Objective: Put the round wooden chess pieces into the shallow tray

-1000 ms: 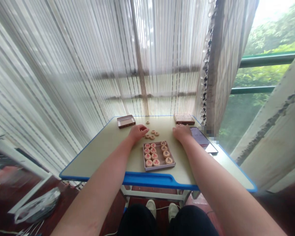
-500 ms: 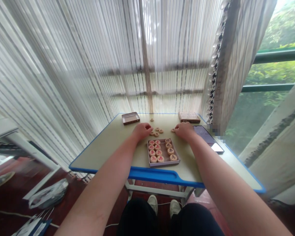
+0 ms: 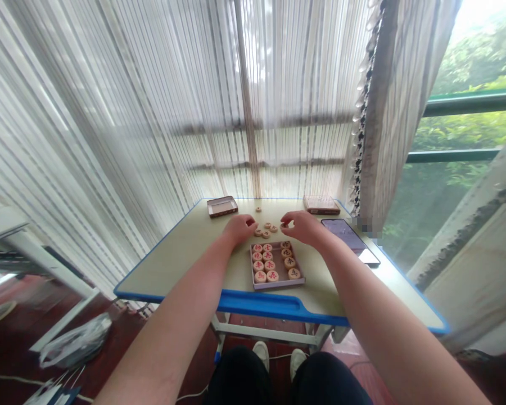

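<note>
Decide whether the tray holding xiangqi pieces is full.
Partly full: a bare strip of the tray shows between the red-marked xiangqi pieces and the dark-marked ones.

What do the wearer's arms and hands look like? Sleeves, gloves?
Bare left hand and bare right hand: no gloves or rings visible. Left forearm and right forearm uncovered; no sleeves, watch or cables in view.

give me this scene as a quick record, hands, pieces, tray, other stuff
left hand: near the loose pieces, grip unclear
right hand: pinching a round piece
tray: two columns of red-marked pieces left, one of dark-marked pieces right, gap between
farther back: single piece, open box at left, second box at right
phone: on the table beside the right forearm
</note>
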`<act>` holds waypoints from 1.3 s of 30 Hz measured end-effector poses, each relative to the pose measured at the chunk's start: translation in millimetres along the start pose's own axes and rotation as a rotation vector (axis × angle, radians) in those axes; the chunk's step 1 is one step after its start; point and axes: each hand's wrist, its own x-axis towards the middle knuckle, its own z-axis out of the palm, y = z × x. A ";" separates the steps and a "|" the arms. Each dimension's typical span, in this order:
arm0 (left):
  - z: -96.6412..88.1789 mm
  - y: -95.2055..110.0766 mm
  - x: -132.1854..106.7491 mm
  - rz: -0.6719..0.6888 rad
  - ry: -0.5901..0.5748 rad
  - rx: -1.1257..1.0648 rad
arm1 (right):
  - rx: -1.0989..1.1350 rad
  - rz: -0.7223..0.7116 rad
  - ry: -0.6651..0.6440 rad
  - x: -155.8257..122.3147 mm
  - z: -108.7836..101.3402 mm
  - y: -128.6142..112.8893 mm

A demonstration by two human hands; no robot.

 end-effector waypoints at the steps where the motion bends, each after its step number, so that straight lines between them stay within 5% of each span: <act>1: -0.3 0.6 -0.2 -0.002 0.000 0.000 | 0.040 -0.045 -0.016 -3.5 -3.3 -8.5; 6: -0.6 2.2 -2.7 0.005 -0.003 -0.004 | 0.000 -0.114 -0.136 -14.9 -8.2 -33.6; 26: 3.1 -2.0 -2.0 -0.024 -0.019 0.003 | -0.205 -0.178 -0.349 -18.9 0.2 -41.1; 39: 2.4 -0.5 -0.9 -0.023 -0.034 0.001 | -0.159 -0.222 -0.312 -15.4 3.4 -37.1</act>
